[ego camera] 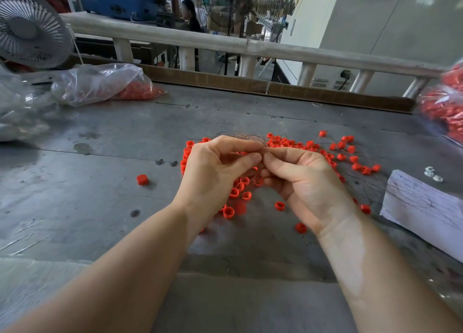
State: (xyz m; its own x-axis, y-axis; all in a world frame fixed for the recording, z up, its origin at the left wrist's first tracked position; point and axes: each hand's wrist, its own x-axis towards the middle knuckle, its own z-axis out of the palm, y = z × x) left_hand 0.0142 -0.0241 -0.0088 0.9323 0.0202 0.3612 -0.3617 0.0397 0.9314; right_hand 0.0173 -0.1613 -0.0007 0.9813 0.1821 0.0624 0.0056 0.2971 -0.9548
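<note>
- The big gray table (100, 157) holds everything. A clear bag (100, 82) lies far back on the left.
- The left hand (213, 172) and the right hand (305, 180) hang over the middle of the table, with their fingertips meeting. Both have their fingers curled in, pinching a bunch of thin wires (243, 138) between them.
- The wires fan out behind the fingertips, just above the pile of red caps (283, 142).
- The wires are very thin. If the pinch gets loose, I think some could slip out, fall among the caps and be hard to find.
- A hand that bumps the pile could send caps rolling away, like the lone cap (142, 179) off to the left.
</note>
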